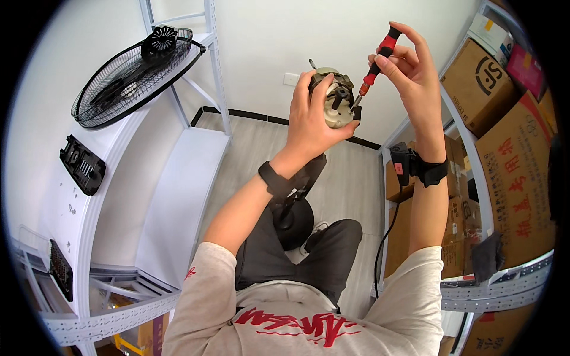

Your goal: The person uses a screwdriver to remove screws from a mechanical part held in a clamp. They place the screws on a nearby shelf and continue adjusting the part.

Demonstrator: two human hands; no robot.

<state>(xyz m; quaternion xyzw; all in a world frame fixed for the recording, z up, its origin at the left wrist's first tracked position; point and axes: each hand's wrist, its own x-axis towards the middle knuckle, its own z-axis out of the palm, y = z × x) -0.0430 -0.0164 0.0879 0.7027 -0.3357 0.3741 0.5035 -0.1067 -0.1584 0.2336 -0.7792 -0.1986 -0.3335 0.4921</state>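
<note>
A fan motor (337, 116) with a pale, roundish body and black parts is held up in front of me. My left hand (309, 118) grips it from the near left side, with the fingers over its top and the thumb along its lower edge. In my right hand (418, 83) is a red and black screwdriver (378, 64), pinched between thumb and fingers and tilted. Its shaft runs down to the motor's right side; whether the tip sits in a screw is too small to tell. Below the motor, a black fan stand (295, 216) rises between my legs, partly hidden by my left forearm.
On the left white shelf lie a black fan grille (98, 115), a black plastic housing (83, 165), small screws (72, 209) and a dark flat part (61, 270). Cardboard boxes (475, 89) fill the right shelves. A black cable (389, 231) hangs from my right wrist device (404, 163).
</note>
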